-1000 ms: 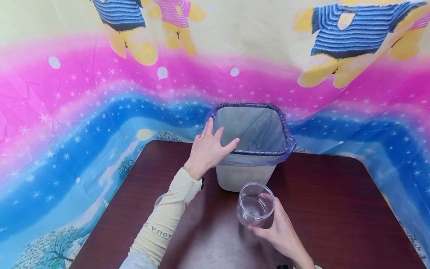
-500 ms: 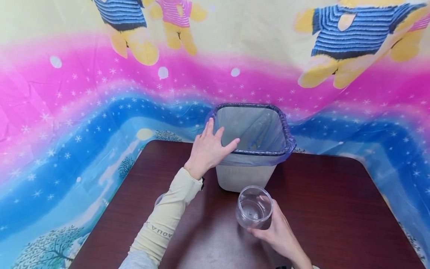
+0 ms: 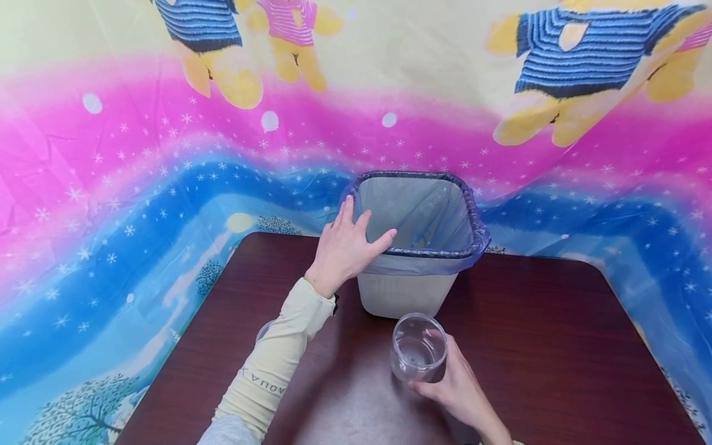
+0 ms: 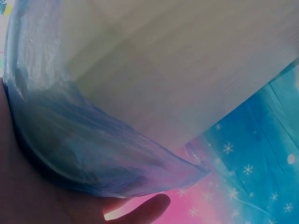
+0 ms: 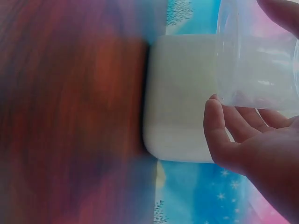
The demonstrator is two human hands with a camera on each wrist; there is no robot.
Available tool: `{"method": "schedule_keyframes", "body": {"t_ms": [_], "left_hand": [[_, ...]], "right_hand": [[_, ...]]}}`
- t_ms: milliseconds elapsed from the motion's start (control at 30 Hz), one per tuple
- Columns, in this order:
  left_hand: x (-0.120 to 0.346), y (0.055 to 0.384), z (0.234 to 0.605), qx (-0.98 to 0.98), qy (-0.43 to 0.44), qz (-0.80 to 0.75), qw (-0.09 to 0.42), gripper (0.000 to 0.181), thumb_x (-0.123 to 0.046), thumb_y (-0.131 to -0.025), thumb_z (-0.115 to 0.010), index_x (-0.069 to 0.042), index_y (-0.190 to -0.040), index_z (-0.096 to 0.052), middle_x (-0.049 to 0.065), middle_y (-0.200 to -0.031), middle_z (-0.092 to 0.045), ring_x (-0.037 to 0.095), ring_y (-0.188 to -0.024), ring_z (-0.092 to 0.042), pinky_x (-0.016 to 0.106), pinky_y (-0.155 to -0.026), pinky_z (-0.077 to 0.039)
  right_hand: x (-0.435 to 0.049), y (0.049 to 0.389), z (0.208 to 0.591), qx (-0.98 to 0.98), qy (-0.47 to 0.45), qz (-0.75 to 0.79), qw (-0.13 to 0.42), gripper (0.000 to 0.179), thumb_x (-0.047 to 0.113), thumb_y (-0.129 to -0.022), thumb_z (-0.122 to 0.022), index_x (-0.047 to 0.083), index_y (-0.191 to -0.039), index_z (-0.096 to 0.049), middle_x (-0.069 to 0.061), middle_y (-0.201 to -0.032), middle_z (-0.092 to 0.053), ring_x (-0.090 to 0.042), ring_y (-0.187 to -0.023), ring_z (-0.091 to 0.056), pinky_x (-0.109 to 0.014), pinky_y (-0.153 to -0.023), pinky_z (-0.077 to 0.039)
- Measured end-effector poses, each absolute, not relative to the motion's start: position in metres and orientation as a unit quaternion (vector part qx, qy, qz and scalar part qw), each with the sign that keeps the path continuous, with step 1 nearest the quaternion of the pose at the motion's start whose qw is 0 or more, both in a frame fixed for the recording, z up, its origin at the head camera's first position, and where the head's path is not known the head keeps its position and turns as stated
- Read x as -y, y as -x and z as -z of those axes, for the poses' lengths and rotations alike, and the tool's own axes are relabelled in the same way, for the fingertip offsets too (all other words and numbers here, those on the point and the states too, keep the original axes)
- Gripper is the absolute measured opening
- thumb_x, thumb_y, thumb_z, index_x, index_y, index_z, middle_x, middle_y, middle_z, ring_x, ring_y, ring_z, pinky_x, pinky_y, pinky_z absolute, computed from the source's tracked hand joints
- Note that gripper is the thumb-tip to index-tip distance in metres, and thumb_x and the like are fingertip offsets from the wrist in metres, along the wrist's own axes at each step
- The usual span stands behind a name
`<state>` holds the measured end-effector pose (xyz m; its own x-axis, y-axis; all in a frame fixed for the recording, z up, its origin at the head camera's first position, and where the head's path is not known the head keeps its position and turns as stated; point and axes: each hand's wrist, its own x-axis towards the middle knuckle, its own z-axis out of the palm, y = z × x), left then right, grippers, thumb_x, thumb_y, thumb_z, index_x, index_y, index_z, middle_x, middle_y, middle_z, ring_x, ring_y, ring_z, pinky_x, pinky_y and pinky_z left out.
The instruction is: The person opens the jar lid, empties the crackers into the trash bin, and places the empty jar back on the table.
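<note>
My left hand (image 3: 345,250) rests on the left front rim of a pale trash bin (image 3: 408,290), fingers spread. A translucent bluish bin liner (image 3: 425,264) is folded over that rim; in the left wrist view the liner (image 4: 88,144) hangs against the hand's edge. My right hand (image 3: 461,383) holds a clear, round plastic jar (image 3: 418,349) from its right side, thumb in front. The jar is uncovered at the top, and nothing shows inside it. It stands in front of the bin, above the table. In the right wrist view, several fingers (image 5: 215,126) support the jar (image 5: 266,70).
The bin stands on a dark reddish-brown table (image 3: 534,346) with rounded corners. A clear, curved edge (image 3: 264,330) pokes out from behind my left sleeve (image 3: 267,371), mostly hidden. Behind the table hangs a printed cloth (image 3: 167,185) with bears and snowflakes.
My right hand has brought the jar slightly toward me and to the left, lower in the head view. The left hand and the bin have not moved.
</note>
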<state>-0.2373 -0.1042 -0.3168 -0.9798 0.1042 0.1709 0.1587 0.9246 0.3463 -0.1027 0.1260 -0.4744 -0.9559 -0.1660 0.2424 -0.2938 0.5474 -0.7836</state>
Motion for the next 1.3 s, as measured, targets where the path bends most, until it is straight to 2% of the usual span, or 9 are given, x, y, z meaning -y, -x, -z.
{"method": "schedule_keyframes", "body": {"t_ms": [267, 367, 700, 933, 1300], "left_hand": [[0.105, 0.237, 0.317, 0.978, 0.066, 0.184, 0.071, 0.083, -0.075, -0.087, -0.033, -0.018, -0.147, -0.043, 0.014, -0.162, -0.013, 0.030, -0.148, -0.021, 0.054, -0.111, -0.031], [0.105, 0.237, 0.317, 0.978, 0.065, 0.185, 0.069, 0.083, -0.074, -0.087, -0.033, -0.018, -0.147, -0.042, 0.014, -0.162, -0.013, 0.030, -0.149, -0.020, 0.055, -0.112, -0.031], [0.106, 0.236, 0.318, 0.978, 0.066, 0.187, 0.067, 0.082, -0.074, -0.087, -0.033, -0.018, -0.148, -0.041, 0.014, -0.162, -0.012, 0.032, -0.148, -0.023, 0.055, -0.115, -0.025], [0.106, 0.237, 0.318, 0.979, 0.065, 0.183, 0.068, 0.083, -0.075, -0.087, -0.032, -0.018, -0.147, -0.041, 0.014, -0.162, -0.012, 0.032, -0.147, -0.024, 0.054, -0.115, -0.026], [0.104, 0.237, 0.316, 0.978, 0.069, 0.182, 0.074, 0.083, -0.074, -0.087, -0.033, -0.017, -0.148, -0.041, 0.014, -0.162, -0.013, 0.030, -0.149, -0.020, 0.054, -0.115, -0.027]], "right_hand": [[-0.127, 0.103, 0.484, 0.886, -0.105, -0.450, 0.039, 0.088, 0.025, -0.053, -0.094, 0.016, -0.129, -0.049, 0.000, -0.120, -0.062, -0.015, -0.109, -0.057, -0.030, -0.093, -0.044], [-0.128, 0.103, 0.488, 0.888, -0.098, -0.449, 0.031, 0.089, 0.026, -0.053, -0.094, 0.017, -0.129, -0.050, 0.002, -0.120, -0.062, -0.014, -0.110, -0.057, -0.031, -0.094, -0.044], [-0.129, 0.103, 0.499, 0.889, -0.095, -0.448, 0.026, 0.087, 0.028, -0.052, -0.094, 0.015, -0.127, -0.051, 0.002, -0.116, -0.063, -0.014, -0.107, -0.058, -0.032, -0.092, -0.045], [-0.130, 0.104, 0.505, 0.884, -0.094, -0.458, 0.020, 0.087, 0.023, -0.052, -0.094, 0.014, -0.127, -0.051, 0.000, -0.113, -0.063, -0.015, -0.099, -0.058, -0.030, -0.084, -0.046], [-0.130, 0.106, 0.512, 0.874, -0.076, -0.480, -0.009, 0.089, 0.020, -0.050, -0.094, 0.012, -0.127, -0.051, -0.003, -0.116, -0.062, -0.018, -0.098, -0.060, -0.026, -0.083, -0.049]]}}
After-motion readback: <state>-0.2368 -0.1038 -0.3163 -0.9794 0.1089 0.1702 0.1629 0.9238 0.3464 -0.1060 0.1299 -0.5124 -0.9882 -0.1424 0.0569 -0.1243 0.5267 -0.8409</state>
